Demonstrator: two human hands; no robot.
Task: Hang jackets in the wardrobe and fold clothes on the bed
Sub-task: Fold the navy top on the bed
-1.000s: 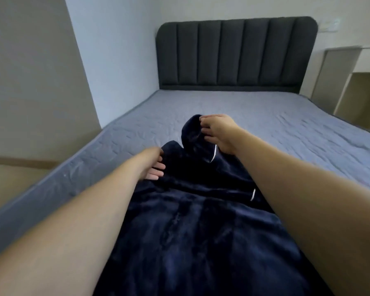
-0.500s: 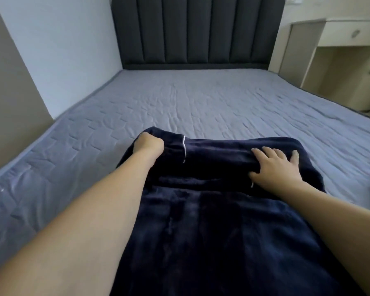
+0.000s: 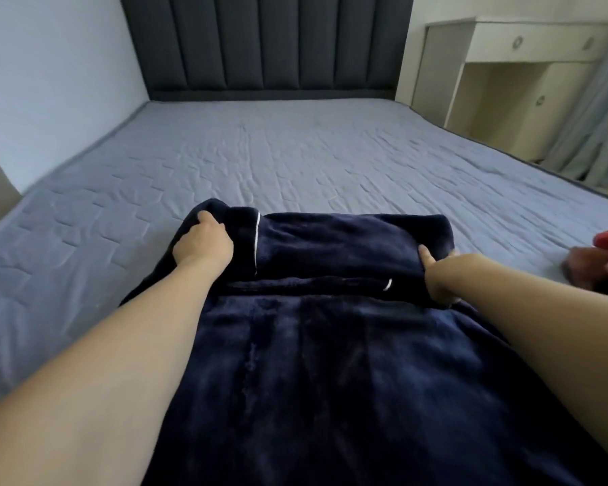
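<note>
A dark navy plush garment point(image 3: 330, 363) with thin white piping lies on the grey quilted bed point(image 3: 295, 152), stretching from the near edge toward the middle. Its far end is folded back into a thick band. My left hand point(image 3: 204, 243) grips the left end of that folded band, fingers curled into the fabric. My right hand point(image 3: 439, 275) holds the band's right end, thumb on top and fingers tucked under the fold.
A dark padded headboard point(image 3: 267, 43) stands at the far end. A beige desk with drawers point(image 3: 527, 64) and a curtain point(image 3: 597, 117) are at the right. Red and brownish clothes point(image 3: 604, 254) lie at the bed's right edge. A wall runs along the left.
The garment's far end was laid over into a fold. My right hand went from lying flat on the fold to gripping its right edge; my left hand still grips the left end.
</note>
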